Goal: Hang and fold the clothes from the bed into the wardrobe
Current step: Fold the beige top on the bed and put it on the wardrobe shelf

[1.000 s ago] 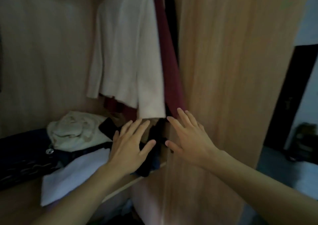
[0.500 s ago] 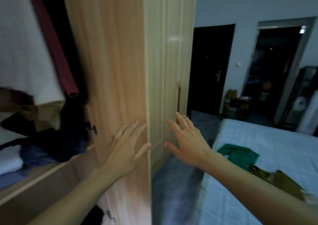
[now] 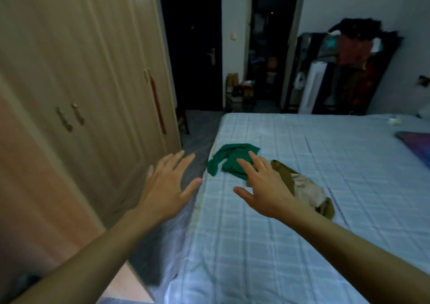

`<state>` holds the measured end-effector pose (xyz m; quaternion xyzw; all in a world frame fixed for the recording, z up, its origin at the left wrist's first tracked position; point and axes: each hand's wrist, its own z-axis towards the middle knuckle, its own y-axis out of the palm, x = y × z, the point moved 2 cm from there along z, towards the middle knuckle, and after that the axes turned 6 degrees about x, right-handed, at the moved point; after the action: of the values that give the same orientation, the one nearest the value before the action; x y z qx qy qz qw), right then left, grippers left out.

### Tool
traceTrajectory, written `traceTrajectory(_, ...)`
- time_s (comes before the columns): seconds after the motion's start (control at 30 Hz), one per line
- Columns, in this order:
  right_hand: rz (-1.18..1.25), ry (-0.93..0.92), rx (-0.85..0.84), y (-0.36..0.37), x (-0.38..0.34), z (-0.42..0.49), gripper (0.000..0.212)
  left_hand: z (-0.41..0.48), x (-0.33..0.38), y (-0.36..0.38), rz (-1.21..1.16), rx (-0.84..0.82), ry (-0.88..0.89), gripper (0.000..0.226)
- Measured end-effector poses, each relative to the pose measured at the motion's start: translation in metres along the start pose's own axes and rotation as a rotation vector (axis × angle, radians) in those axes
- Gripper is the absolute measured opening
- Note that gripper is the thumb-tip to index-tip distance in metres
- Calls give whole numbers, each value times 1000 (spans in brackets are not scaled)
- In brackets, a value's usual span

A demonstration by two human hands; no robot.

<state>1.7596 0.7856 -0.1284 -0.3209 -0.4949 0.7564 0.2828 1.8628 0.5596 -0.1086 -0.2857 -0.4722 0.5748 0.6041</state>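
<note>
Clothes, two crumpled pieces, lie on the bed (image 3: 302, 210) ahead of me, near its left edge. The bed is the broadest thing here: a flat mattress under a pale blue sheet with a faint checked weave, smooth except for light creases, with much bare sheet to the right of the clothes. Its left edge drops straight down to a narrow strip of dark floor (image 3: 197, 129).

Across that strip stands the wardrobe (image 3: 81, 71), tall, light wood grain, with panelled doors and small metal handles (image 3: 64, 119).

My left hand (image 3: 166, 194) hovers palm down over the gap between wardrobe and bed, its fingers straight and spread, holding nothing. My right hand (image 3: 263, 192) reaches out above the sheet, fingers likewise straight and apart. Its fingertips overlap the green garment (image 3: 229, 161), but I cannot tell whether they touch it.

That green piece is soft, thin cloth, bunched with one end trailing toward the bed's edge. Just right of it, partly behind my right hand, lies a brown and beige garment (image 3: 309, 194), rumpled in a long heap.
</note>
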Motion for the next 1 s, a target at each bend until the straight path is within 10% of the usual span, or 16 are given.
traceTrajectory(1.0, -15, 615, 100, 58, 231, 4, 66, 186, 106, 277, -380, -331, 288, 65)
